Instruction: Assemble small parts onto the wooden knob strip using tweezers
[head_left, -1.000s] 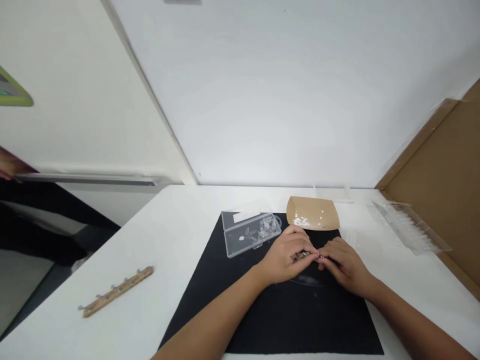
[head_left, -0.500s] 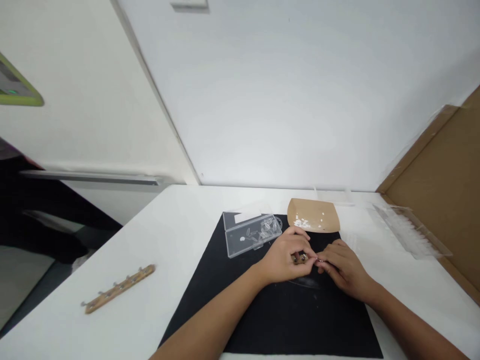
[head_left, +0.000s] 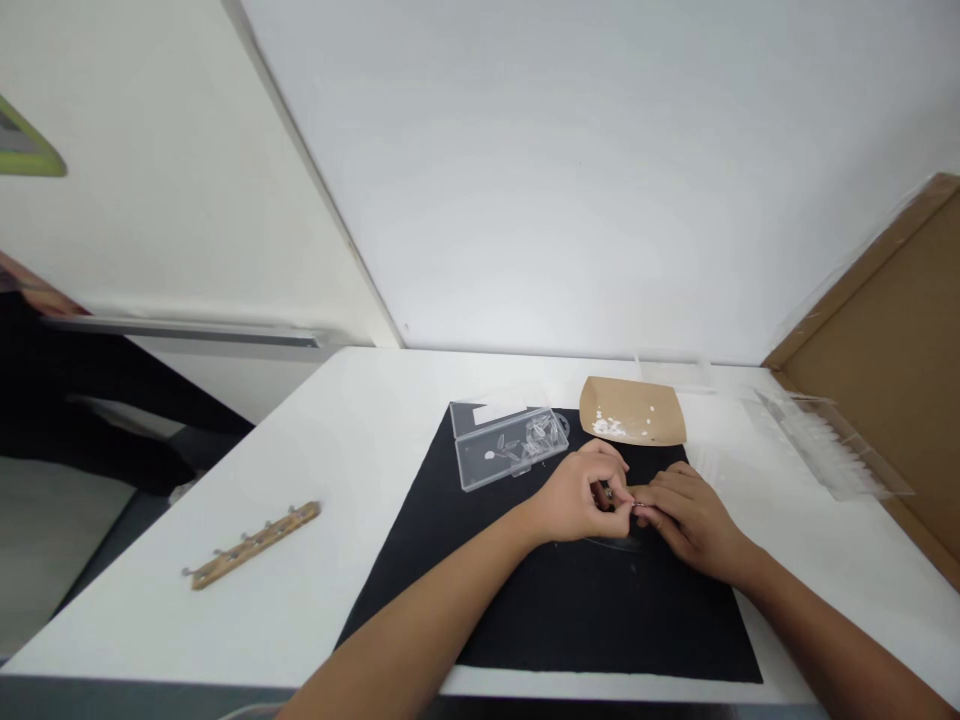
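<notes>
Over a black mat [head_left: 540,620], my two hands meet around a small wooden strip with metal hooks [head_left: 611,494], mostly hidden by my fingers. My left hand [head_left: 581,495] is closed, thumb and forefinger pinched at a tiny shiny piece too small to name. On the other side, my right hand [head_left: 694,520] is closed with its fingers curled over the strip's end. Behind my left hand lies an open clear plastic box [head_left: 480,465] of small transparent leaf-shaped pieces. A brown paper pouch [head_left: 637,400] with white flakes on it sits just beyond my hands.
A wooden rail with metal hooks [head_left: 255,545] lies on the white table [head_left: 360,440] at the left. Clear plastic packaging [head_left: 832,445] is at the right, beside a cardboard panel [head_left: 885,350]. Part of a person in dark clothing [head_left: 82,400] shows far left.
The view has tilted slightly, so the table and things on it appear higher. My left fingertips have shifted a little at the shiny piece; both hands stay together on the strip.
</notes>
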